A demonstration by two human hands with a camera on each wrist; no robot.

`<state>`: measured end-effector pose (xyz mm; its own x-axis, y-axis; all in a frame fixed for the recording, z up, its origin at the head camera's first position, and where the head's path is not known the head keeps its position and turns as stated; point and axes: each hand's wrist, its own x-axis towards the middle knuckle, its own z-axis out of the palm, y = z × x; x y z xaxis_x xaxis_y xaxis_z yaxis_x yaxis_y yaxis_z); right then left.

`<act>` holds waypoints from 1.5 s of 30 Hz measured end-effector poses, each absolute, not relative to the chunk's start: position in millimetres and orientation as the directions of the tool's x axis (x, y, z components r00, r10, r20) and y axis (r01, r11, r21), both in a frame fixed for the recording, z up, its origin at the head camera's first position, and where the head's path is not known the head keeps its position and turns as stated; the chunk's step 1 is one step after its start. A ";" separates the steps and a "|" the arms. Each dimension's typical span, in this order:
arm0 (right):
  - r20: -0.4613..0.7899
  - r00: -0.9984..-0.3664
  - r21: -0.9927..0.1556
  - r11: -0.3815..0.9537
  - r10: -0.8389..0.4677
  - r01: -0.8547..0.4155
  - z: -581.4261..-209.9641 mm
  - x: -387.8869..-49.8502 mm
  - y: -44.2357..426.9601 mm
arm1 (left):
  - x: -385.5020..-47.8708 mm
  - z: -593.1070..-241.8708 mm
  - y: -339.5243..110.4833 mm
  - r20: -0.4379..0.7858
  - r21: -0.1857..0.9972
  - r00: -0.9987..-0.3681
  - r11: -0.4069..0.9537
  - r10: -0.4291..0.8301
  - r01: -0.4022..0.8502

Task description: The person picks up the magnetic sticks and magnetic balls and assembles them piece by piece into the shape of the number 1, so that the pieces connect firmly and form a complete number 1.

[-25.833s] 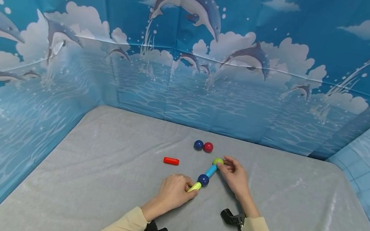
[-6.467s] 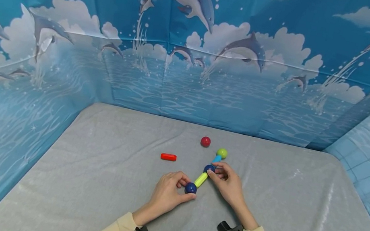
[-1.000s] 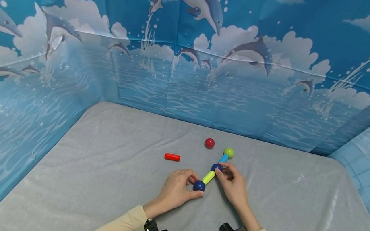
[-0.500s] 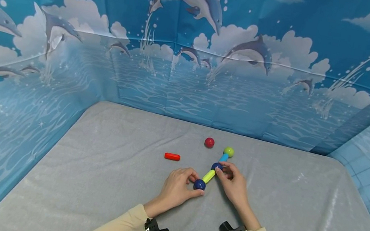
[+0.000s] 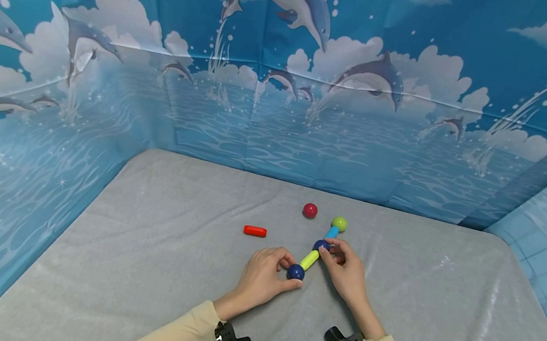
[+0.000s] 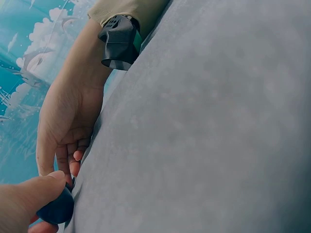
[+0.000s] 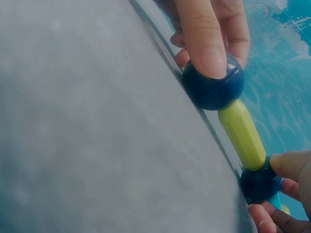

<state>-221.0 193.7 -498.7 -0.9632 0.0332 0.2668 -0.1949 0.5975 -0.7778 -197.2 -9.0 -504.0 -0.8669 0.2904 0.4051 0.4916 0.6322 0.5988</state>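
A chain of toy balls and rods lies slantwise on the grey cloth. Nearest is a dark blue ball [image 5: 296, 272], then a yellow-green rod [image 5: 309, 260], a second dark blue ball [image 5: 321, 245], a light blue rod [image 5: 332, 233] and a lime green ball [image 5: 339, 224] at the far end. My left hand [image 5: 262, 277] pinches the near blue ball between thumb and fingers; the right wrist view shows its thumb pressed on that ball [image 7: 214, 90]. My right hand [image 5: 347, 273] pinches the middle blue ball, partly covering it. Each rod meets the balls at its ends.
A red ball [image 5: 310, 210] sits left of the green ball. Farther left lies a loose red rod [image 5: 255, 231]. A dolphin-patterned curtain [image 5: 279, 135] closes off the back and sides of the grey-covered table [image 5: 165, 201]. Both wrists wear black cameras.
Since the oldest frame, a second dark blue ball has left the red ball's side and joined the yellow-green rod's near end. My right hand moved from the green ball to the middle ball.
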 end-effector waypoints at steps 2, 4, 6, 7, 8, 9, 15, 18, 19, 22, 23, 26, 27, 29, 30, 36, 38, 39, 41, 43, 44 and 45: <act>0.265 -0.963 -0.779 0.597 0.035 -0.193 -498.7 -221.0 193.7 | -197.3 -504.0 -9.0 0.405 0.600 -0.867 0.631 0.290 0.492; 0.266 -0.963 -0.777 0.600 0.037 -0.191 -498.7 -221.0 193.6 | -197.4 -504.0 -9.1 0.405 0.602 -0.867 0.629 0.291 0.492; 0.270 -0.962 -0.775 0.602 0.038 -0.193 -498.8 -221.2 193.5 | -197.4 -504.0 -9.1 0.406 0.602 -0.866 0.627 0.291 0.494; 0.272 -0.962 -0.773 0.604 0.039 -0.194 -498.8 -221.2 193.4 | -197.5 -504.0 -9.1 0.407 0.602 -0.865 0.627 0.292 0.495; 0.276 -0.960 -0.771 0.605 0.039 -0.197 -498.8 -221.3 193.4 | -197.5 -503.9 -9.0 0.408 0.601 -0.865 0.626 0.292 0.496; 0.281 -0.959 -0.769 0.606 0.039 -0.201 -498.8 -221.3 193.3 | -197.5 -504.0 -9.0 0.409 0.601 -0.864 0.627 0.293 0.497; 0.282 -0.958 -0.771 0.604 0.041 -0.201 -497.9 -221.2 193.7 | -197.4 -503.7 -9.0 0.411 0.601 -0.863 0.625 0.294 0.499; 0.267 -0.963 -0.777 0.600 0.040 -0.190 -497.2 -221.2 193.6 | -197.3 -503.3 -8.9 0.408 0.604 -0.865 0.623 0.293 0.496; 0.263 -0.964 -0.778 0.600 0.041 -0.187 -497.0 -221.2 193.5 | -197.3 -503.2 -8.9 0.406 0.605 -0.866 0.624 0.293 0.495; 0.268 -0.963 -0.776 0.602 0.043 -0.189 -496.9 -221.3 193.3 | -197.3 -502.8 -8.7 0.405 0.607 -0.866 0.623 0.293 0.494; 0.272 -0.961 -0.775 0.602 0.042 -0.193 -496.8 -221.4 193.2 | -197.3 -502.8 -8.7 0.405 0.606 -0.866 0.623 0.293 0.494; 0.281 -0.959 -0.773 0.602 0.042 -0.200 -496.7 -221.5 193.3 | -197.3 -502.2 -8.3 0.404 0.605 -0.867 0.625 0.292 0.493; 0.284 -0.958 -0.773 0.601 0.041 -0.203 -496.7 -221.6 193.4 | -197.4 -502.0 -8.2 0.404 0.605 -0.867 0.625 0.293 0.493; 0.285 -0.958 -0.774 0.600 0.041 -0.204 -496.5 -221.5 193.6 | -197.7 -501.5 -7.8 0.405 0.605 -0.866 0.625 0.293 0.494; 0.283 -0.958 -0.774 0.600 0.043 -0.202 -496.6 -221.4 193.7 | -197.7 -501.2 -7.5 0.405 0.606 -0.866 0.624 0.293 0.494; 0.275 -0.960 -0.770 0.609 0.047 -0.191 -497.4 -221.2 194.3 | -198.6 -501.7 -5.9 0.401 0.605 -0.868 0.627 0.293 0.491; 0.276 -0.960 -0.767 0.612 0.044 -0.192 -497.7 -221.0 194.5 | -198.9 -502.4 -5.6 0.400 0.603 -0.869 0.631 0.291 0.489; 0.276 -0.960 -0.768 0.610 0.044 -0.193 -497.6 -220.9 194.5 | -199.0 -502.5 -5.4 0.402 0.601 -0.869 0.632 0.290 0.489; 0.276 -0.960 -0.767 0.612 0.042 -0.194 -498.2 -221.1 194.7 | -199.1 -502.8 -5.3 0.404 0.599 -0.868 0.634 0.289 0.489; 0.277 -0.960 -0.765 0.614 0.042 -0.194 -498.5 -221.1 194.8 | -199.2 -503.0 -5.3 0.405 0.598 -0.868 0.635 0.288 0.489; 0.276 -0.960 -0.765 0.614 0.041 -0.194 -498.6 -221.1 194.9 | -199.1 -503.0 -5.3 0.405 0.597 -0.868 0.635 0.288 0.489; 0.273 -0.961 -0.767 0.613 0.043 -0.191 -498.3 -221.0 194.8 | -199.1 -503.0 -5.3 0.404 0.598 -0.868 0.636 0.287 0.488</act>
